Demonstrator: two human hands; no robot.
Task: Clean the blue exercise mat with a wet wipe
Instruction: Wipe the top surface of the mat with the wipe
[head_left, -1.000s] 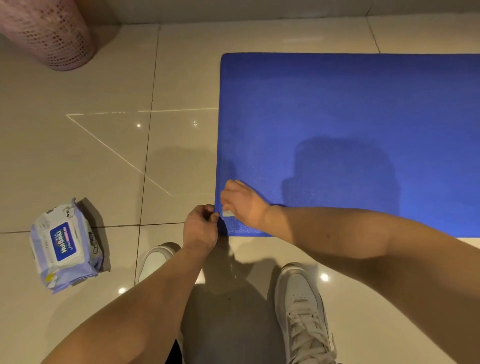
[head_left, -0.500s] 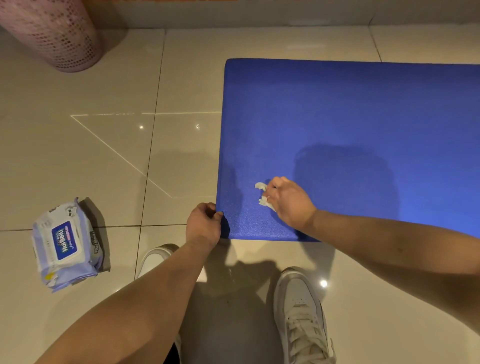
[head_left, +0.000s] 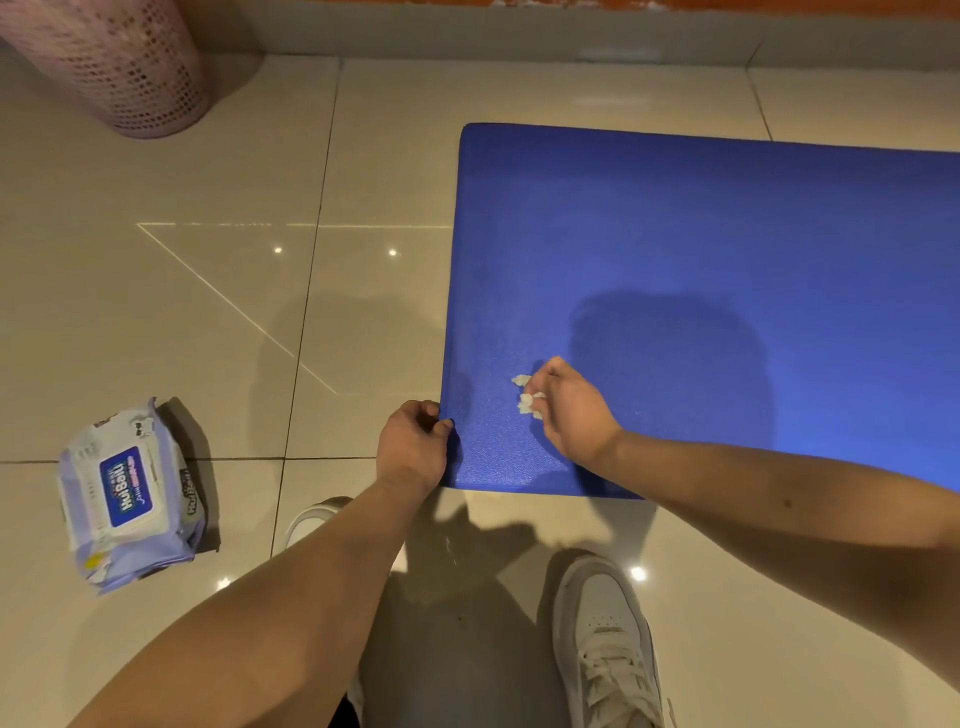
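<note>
The mat (head_left: 727, 249) lies flat on the floor (head_left: 156, 322), filling the right side. The left hand (head_left: 413, 449) grips its near left corner. The right hand (head_left: 571, 410) is just to the right, over the mat, holding the wet wipe (head_left: 527, 401) – apparently touching the surface. The wipe pack (head_left: 130, 499) lies well to the left, and the basket (head_left: 119, 62) stands behind it, far back.

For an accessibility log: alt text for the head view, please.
The right hand holds a crumpled wet wipe against the blue exercise mat near its corner, whose edge the left hand grips. A wipes pack lies on the floor to the left.
</note>
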